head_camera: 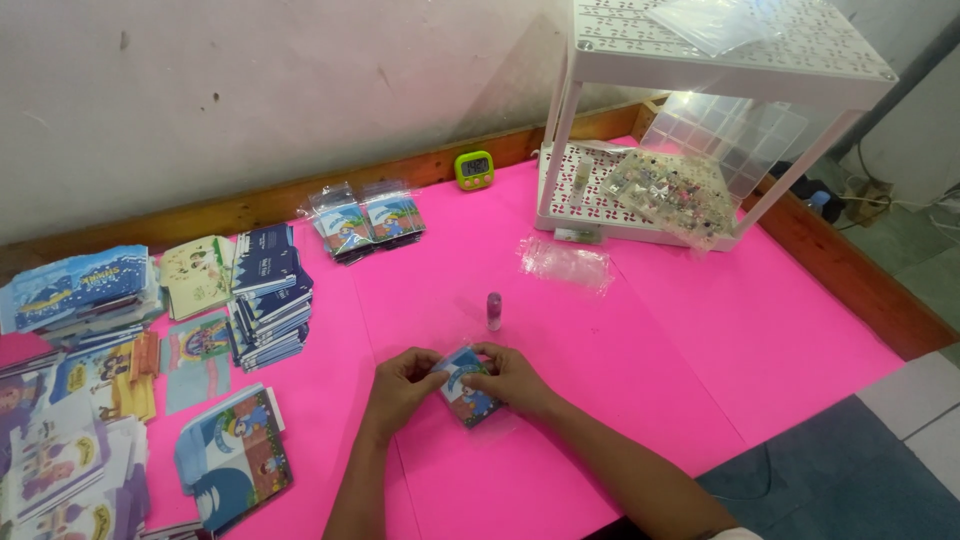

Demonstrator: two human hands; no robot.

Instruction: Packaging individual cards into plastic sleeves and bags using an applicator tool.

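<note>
Both hands pinch one card pack (467, 388) at table centre: left hand (402, 388) grips its left edge, right hand (510, 376) its top-right. Glue stick (493, 311) stands at 12 o'clock, near; a knuckle bump would likely topple it. Card stacks (265, 295) at 10.

Two clear blue-printed packets (366, 219) lie by a green-framed timer screen (474, 167).
</note>
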